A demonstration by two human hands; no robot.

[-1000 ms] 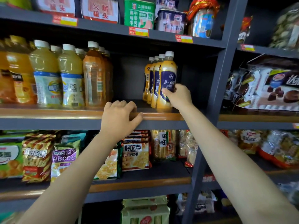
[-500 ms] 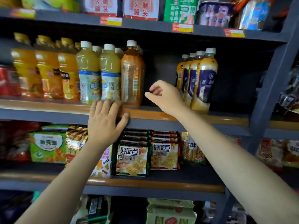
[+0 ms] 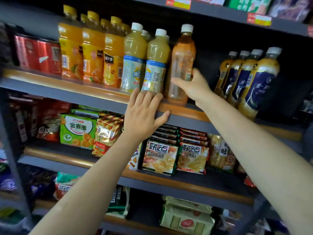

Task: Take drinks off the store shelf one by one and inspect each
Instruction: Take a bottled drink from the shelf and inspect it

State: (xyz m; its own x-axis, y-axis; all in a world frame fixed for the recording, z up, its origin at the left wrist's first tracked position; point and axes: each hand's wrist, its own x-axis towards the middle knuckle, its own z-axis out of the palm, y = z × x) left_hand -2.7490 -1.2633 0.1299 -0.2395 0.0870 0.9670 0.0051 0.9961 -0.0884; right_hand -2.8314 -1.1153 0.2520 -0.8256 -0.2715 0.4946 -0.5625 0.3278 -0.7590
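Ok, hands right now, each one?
Left hand: open, resting flat on the shelf edge.
Right hand: gripping the amber bottle.

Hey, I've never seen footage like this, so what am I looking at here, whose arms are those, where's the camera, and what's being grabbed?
There is no machine here. The arms belong to a person, and the single picture comes from a wide-angle camera worn on their head, looking forward and down at a store shelf, which is why the edges bend.

The right hand is wrapped around the lower part of an amber drink bottle with a white cap, which stands on the shelf. The left hand lies flat on the shelf's front edge, holding nothing.

Beside that bottle to the left stand pale yellow bottles with blue labels, then orange juice bottles and red cans. To the right is a row of bottles with dark blue labels. The shelf below holds snack packets.
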